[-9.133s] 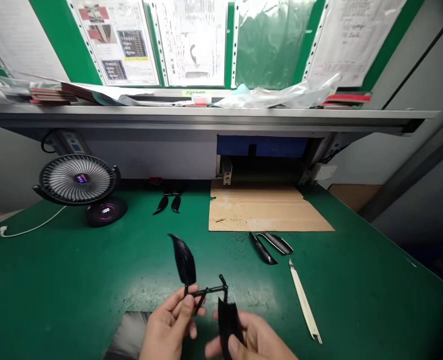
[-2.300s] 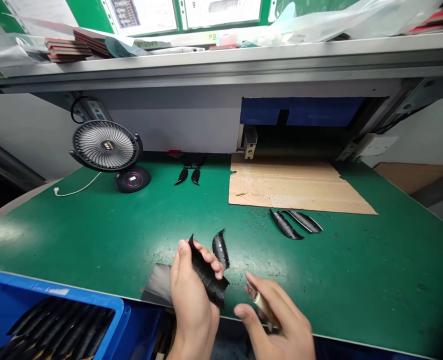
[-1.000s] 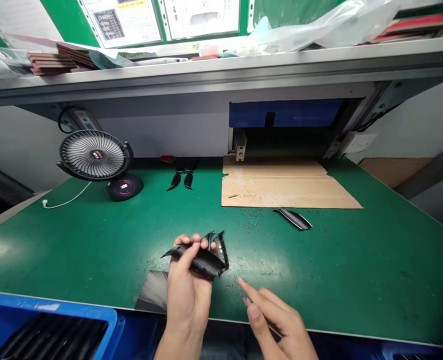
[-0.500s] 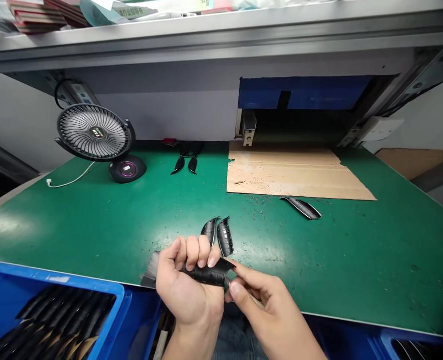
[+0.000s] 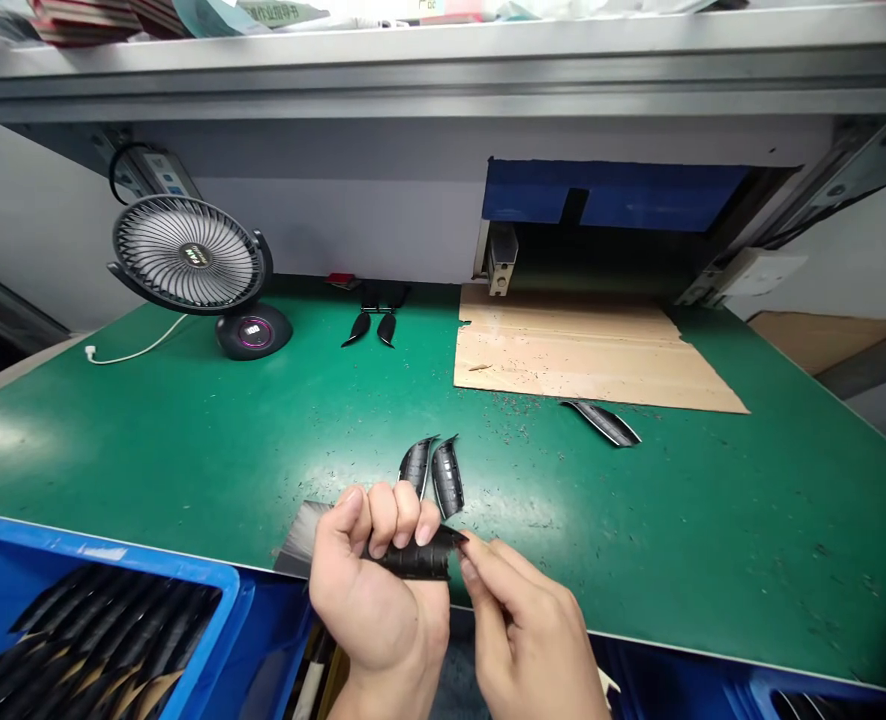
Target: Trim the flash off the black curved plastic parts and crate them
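Note:
My left hand (image 5: 383,590) is closed around a black curved plastic piece (image 5: 420,560), palm toward me. The piece's wide, greyish end sticks out left of the fist; its narrow pointed end sticks out to the right. At that pointed end my right hand (image 5: 529,620) is closed, thumb and forefinger pinched against the tip. A slim pale-handled tool (image 5: 608,684) pokes out below the right hand; its working end is hidden by the fingers. Just beyond the left fist lie two similar black curved pieces, a left one (image 5: 416,466) and a right one (image 5: 448,478).
Another black curved piece (image 5: 604,422) lies by a cardboard sheet (image 5: 578,350). Dark scraps dot the green table (image 5: 210,440). A fan (image 5: 192,255) and small black parts (image 5: 372,325) stand behind. A blue bin (image 5: 225,610) at left holds several black pieces.
My right hand has turned and closed in on the tip of the held piece, its back now more toward me. The left hand has shifted slightly down, keeping its hold.

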